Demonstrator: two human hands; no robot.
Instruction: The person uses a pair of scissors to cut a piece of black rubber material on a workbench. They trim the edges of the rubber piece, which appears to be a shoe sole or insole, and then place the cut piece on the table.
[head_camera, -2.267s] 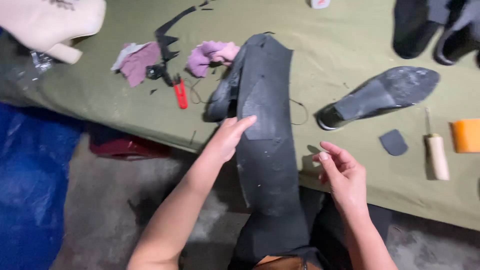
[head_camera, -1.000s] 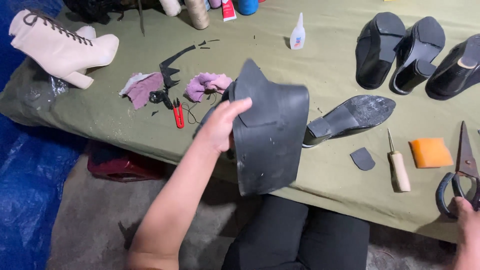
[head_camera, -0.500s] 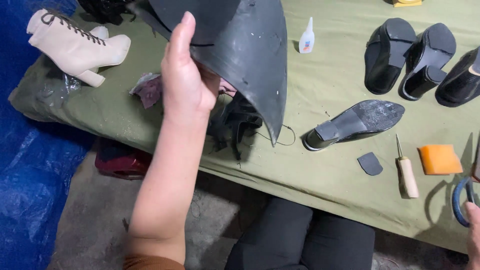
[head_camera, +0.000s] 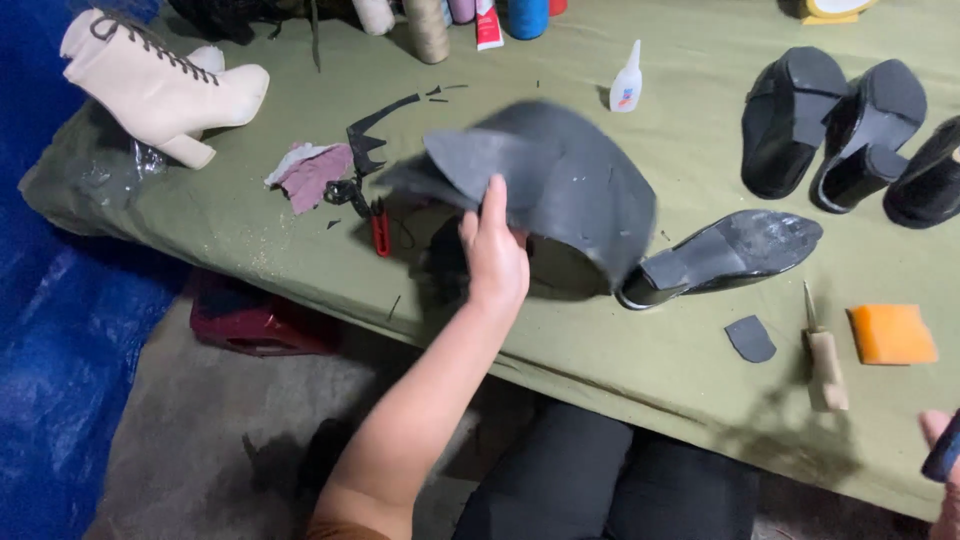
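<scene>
Left hand (head_camera: 495, 262) pinches the curled grey rubber sheet (head_camera: 570, 175) at frame centre, above the green table (head_camera: 300, 250). Right hand (head_camera: 940, 470), lower right corner, grips something dark; closure unclear. Step looks like positioning; cutting likely needs sheet flattened first.

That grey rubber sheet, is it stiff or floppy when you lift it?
Probably floppy: the sheet curls and droops around the left hand. Likely light, since one hand lifts it by an edge. Its matte face looks unlikely to slip.

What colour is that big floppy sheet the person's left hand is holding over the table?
Dark grey, almost black: the rubber sheet in the left hand, head view.
</scene>
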